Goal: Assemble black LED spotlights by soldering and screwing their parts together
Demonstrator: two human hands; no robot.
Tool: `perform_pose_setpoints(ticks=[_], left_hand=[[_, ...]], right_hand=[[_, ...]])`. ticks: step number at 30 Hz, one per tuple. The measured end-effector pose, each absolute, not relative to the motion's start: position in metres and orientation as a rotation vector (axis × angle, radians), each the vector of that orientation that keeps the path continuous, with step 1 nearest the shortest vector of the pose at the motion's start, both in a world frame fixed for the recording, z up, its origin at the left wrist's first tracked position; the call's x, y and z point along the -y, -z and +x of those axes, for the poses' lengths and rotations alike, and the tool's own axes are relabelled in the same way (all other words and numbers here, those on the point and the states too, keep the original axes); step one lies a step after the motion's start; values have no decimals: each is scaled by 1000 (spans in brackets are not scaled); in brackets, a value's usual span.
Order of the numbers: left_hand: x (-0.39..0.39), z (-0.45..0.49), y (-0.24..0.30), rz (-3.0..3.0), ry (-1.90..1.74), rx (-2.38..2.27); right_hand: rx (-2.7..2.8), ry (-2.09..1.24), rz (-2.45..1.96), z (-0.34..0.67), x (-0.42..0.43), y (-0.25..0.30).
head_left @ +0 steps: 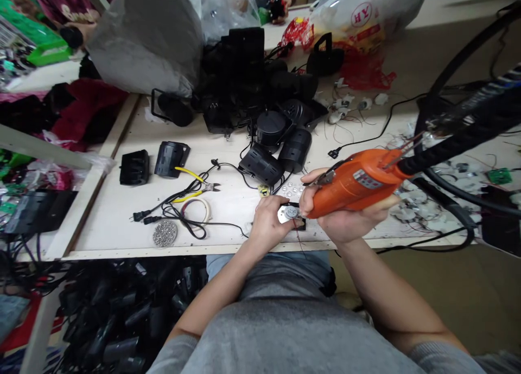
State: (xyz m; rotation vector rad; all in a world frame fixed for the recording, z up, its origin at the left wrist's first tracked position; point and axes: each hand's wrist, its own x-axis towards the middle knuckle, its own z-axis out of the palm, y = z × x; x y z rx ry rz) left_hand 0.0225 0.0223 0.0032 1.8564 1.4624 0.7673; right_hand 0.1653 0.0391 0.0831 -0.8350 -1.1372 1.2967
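Note:
My right hand point(352, 222) is wrapped round an orange electric screwdriver point(354, 178), its tip pointing left and down. The tip meets a small round motor point(291, 213) with a silver-white body and thin red wires. My left hand point(266, 222) grips the motor and the black part under it, close to the bench's front edge; the fingers partly hide both. Just beyond the hands lie several small shiny round parts point(292, 189) and a little yellow component point(264, 190). Black cylindrical housings point(260, 165) lie farther back.
Yellow-handled cutters point(209, 187), a coiled black cord point(191, 222), a tape roll point(205, 211) and a dish of screws point(165, 233) are on the left. Several white motors point(419, 208) with wires lie right. Black housings point(244, 64) pile at the back. A co-worker's hand point(280, 5) shows at the top.

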Motion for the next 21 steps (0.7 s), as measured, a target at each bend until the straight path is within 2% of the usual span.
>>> perform_pose_setpoints(ticks=[21], left_hand=[[-22,19,2,1891,-821,-1430]], right_hand=[[1139,-1354,-878,164,-46,-78]])
